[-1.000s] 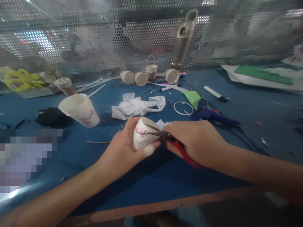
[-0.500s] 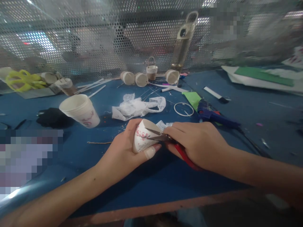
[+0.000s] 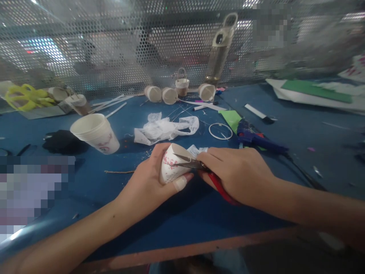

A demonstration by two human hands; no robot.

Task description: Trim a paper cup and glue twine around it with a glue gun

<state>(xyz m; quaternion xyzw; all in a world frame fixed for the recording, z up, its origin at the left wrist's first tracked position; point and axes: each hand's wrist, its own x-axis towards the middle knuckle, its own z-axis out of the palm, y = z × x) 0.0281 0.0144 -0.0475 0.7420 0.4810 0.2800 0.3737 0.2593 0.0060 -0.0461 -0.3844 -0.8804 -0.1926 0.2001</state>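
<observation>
Left hand [image 3: 148,182] wraps the paper cup [image 3: 171,167] near the tabletop's [image 3: 182,228] front edge, fingers curled round it, bandaged thumb pressed on its side. Cup lies tipped, axis roughly level, mouth pointing up-right. Right hand [image 3: 239,173] fingers clenched on red-handled scissors [image 3: 205,171], blades pointing left into the rim.

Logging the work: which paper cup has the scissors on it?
The pink-printed cup tilted in the left hand. The right hand holds red-handled scissors at its rim. The cup stack and small cups by the mesh sit untouched.
</observation>
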